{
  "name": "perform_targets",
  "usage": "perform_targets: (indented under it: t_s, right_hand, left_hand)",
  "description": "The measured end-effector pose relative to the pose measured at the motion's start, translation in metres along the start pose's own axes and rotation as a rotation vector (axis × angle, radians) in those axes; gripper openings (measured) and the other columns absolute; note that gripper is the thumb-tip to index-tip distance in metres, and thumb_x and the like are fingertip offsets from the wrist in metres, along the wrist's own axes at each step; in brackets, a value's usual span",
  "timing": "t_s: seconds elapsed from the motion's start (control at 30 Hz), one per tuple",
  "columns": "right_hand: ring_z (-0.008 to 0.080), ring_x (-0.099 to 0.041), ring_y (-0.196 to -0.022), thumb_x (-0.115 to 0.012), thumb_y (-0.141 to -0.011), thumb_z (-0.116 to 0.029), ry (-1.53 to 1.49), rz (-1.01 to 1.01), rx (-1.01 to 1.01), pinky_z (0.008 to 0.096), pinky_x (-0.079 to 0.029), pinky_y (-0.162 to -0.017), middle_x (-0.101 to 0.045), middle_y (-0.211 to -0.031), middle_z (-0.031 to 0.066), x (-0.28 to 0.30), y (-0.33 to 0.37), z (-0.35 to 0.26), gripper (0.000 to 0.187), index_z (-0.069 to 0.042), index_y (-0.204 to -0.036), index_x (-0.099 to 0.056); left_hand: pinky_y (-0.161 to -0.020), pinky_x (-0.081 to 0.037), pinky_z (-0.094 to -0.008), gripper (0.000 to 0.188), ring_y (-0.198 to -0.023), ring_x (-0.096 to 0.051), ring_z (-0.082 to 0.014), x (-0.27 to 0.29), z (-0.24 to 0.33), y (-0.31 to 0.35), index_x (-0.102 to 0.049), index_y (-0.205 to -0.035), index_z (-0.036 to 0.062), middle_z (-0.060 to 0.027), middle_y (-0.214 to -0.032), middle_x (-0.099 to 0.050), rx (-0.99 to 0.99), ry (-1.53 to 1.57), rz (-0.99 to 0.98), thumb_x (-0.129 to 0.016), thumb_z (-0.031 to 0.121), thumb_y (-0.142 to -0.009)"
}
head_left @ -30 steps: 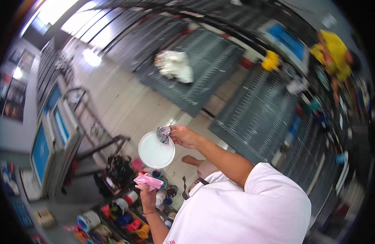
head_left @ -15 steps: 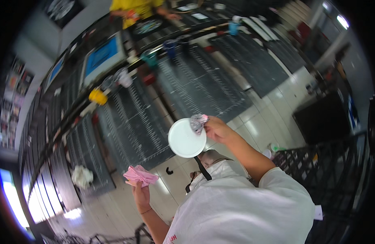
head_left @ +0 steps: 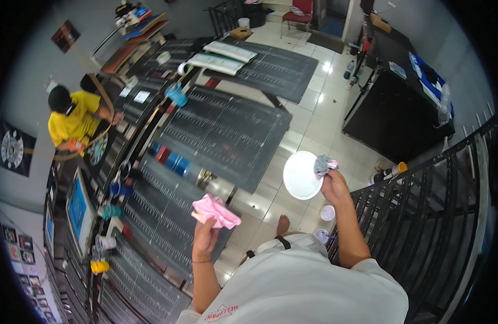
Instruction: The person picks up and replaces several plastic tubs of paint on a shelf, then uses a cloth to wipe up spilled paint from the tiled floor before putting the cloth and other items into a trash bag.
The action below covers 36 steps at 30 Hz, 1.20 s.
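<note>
My left hand [head_left: 205, 238] is closed around a crumpled pink cloth [head_left: 219, 211], raised above the dark boards. A small yellowish bit shows at the cloth's left edge, too little to name. Off to the right, my right hand [head_left: 335, 189] grips a round white lid [head_left: 301, 177] by its edge. Bunched against the lid in the same fingers is a grey rag [head_left: 322, 167] with a touch of pink. The lid hangs over the tiled floor, well apart from the pink cloth.
Long dark boards with ruled marks [head_left: 227, 127] stretch along my left. A person in yellow [head_left: 75, 121] works behind them. To the right stand a black slatted rack [head_left: 405, 229] and a black cabinet [head_left: 400, 116]. White tubs [head_left: 327, 213] sit on the floor beside the rack.
My view has swung to the right, bringing the cabinet and far doorway into sight. Both hands keep hold of what they held, and the lid is now nearer the rack.
</note>
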State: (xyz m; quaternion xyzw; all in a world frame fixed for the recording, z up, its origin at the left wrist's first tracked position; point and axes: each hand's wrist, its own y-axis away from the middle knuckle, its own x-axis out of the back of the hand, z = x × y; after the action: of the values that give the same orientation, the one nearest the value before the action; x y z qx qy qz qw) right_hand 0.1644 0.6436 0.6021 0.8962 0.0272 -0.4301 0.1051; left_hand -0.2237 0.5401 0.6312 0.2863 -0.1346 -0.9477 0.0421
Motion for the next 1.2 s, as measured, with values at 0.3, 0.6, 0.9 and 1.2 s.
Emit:
perform_targets:
  t_s: [0.3,0.6,0.9,1.2]
  right_hand:
    - [0.0222,-0.053,-0.114,-0.042,-0.091,-0.013,0.040,0.284,0.244,0.0370,-0.039,-0.103,-0.056,-0.124,0.0096,0.128,-0.110,-0.163,0.033,-0.004,-0.122,-0.049]
    - [0.0213,-0.049,-0.118,-0.041,-0.087,-0.005,0.019,0.452,0.398,0.0369,-0.036,-0.105,-0.054,-0.124,0.0092,0.184,-0.258,-0.323,0.034,-0.003,-0.121,-0.049]
    - [0.0220,-0.050,-0.118,-0.045,-0.091,-0.010,-0.057,0.408,0.410,0.0405,-0.038,-0.104,-0.054,-0.126,0.0060,0.250,-0.474,-0.444,0.035,-0.007,-0.125,-0.049]
    - [0.0197,-0.054,-0.111,-0.051,-0.093,-0.017,-0.011,0.258,0.192,0.0371,-0.043,-0.098,-0.057,-0.119,0.0068,0.282,-0.763,-0.569,0.030,-0.005,-0.120,-0.052]
  left_hand:
    - [-0.098,-0.042,-0.0304,0.052,-0.117,-0.050,-0.0186,-0.165,-0.038,-0.276,-0.035,-0.136,0.0020,-0.0088,-0.131,-0.048,0.178,-0.114,-0.097,-0.051,0.005,-0.086]
    - [-0.091,-0.045,-0.0308,0.042,-0.107,-0.056,-0.0174,-0.316,-0.061,-0.560,-0.045,-0.127,-0.0015,-0.0070,-0.117,-0.056,0.122,-0.132,-0.193,-0.056,0.009,-0.088]
    - [-0.083,-0.048,-0.0292,0.040,-0.100,-0.057,-0.0162,-0.511,-0.097,-0.837,-0.049,-0.120,-0.0023,-0.0078,-0.111,-0.058,0.202,-0.320,-0.283,-0.060,0.016,-0.087]
    - [-0.080,-0.050,-0.0331,0.042,-0.102,-0.058,-0.0193,-0.502,-0.102,-0.976,-0.047,-0.125,0.0018,-0.0086,-0.115,-0.057,0.090,-0.254,0.138,-0.058,0.015,-0.086]
